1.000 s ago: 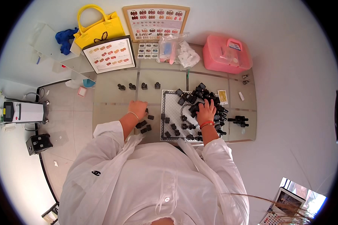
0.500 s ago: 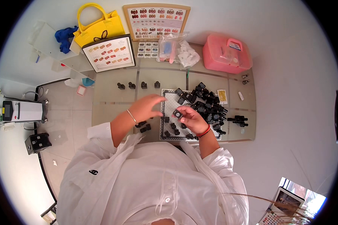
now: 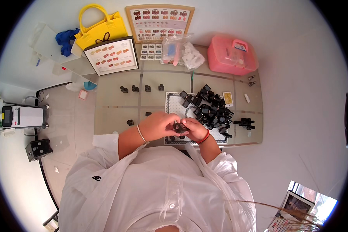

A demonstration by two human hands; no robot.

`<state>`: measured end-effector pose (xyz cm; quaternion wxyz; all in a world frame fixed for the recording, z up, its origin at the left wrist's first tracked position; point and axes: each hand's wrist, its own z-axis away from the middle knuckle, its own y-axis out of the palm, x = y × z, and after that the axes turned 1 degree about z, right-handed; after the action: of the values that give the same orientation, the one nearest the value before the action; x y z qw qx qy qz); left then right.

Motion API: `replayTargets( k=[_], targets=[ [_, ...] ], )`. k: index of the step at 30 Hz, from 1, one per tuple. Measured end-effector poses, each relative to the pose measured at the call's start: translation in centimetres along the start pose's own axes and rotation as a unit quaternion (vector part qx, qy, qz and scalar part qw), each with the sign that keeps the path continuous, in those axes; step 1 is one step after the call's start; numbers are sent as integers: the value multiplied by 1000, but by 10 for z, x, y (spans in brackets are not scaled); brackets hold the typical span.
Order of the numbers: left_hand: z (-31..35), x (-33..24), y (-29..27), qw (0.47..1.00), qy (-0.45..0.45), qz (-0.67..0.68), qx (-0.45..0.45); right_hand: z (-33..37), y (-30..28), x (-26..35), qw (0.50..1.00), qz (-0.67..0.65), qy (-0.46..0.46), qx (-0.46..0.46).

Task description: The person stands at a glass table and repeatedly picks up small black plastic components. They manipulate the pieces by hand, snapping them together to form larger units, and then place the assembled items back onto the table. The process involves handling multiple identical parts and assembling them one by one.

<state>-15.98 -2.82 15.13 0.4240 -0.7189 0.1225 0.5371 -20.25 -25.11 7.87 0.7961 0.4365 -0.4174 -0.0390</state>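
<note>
A small black nail polish bottle (image 3: 179, 128) is held between my two hands, low over the near part of a white patterned mat (image 3: 175, 101) with a dark lace border. My left hand (image 3: 157, 124) grips it from the left, fingers curled around it. From the right, my right hand (image 3: 195, 130) has its thumb and fingers closed on the same bottle. Just beyond my right hand, many similar black bottles (image 3: 210, 110) lie heaped on the mat. A few more at the mat's near edge are partly hidden under my hands.
Several black bottles (image 3: 135, 88) stand in a row at the left of the table. A pink case (image 3: 232, 56), plastic bags (image 3: 192, 57), color sample boards (image 3: 111, 56) and a yellow handbag (image 3: 102, 30) line the back. A gold packet (image 3: 228, 99) lies right of the heap.
My left hand, spread and apart before, has moved right and closer to me and closed on the bottle. My right hand has brought the bottle nearer to my body.
</note>
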Motion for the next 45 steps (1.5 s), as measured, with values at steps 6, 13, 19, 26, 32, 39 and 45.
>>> replayTargets(
  k=[6,13,19,26,32,39,45],
  targets=[
    [3,-3,10,997,49,-56,-1,-10,-2,-16,997,57,15,-44],
    [-1,-8,4,997,-56,-45,31,-19,-10,-27,952,234,-37,-194],
    [3,47,22,988,-79,-110,77,-23,17,-19,782,554,-130,-256],
    [4,96,-2,971,-161,-162,-66,2,-74,11,587,702,-92,-391],
    [34,176,-49,918,-298,-235,-115,27,-95,20,416,807,122,-400],
    [58,182,-30,899,-310,-310,16,24,-112,13,390,808,118,-426],
    [59,177,-10,898,-302,-317,52,26,-115,15,618,664,-23,-421]
  ],
)
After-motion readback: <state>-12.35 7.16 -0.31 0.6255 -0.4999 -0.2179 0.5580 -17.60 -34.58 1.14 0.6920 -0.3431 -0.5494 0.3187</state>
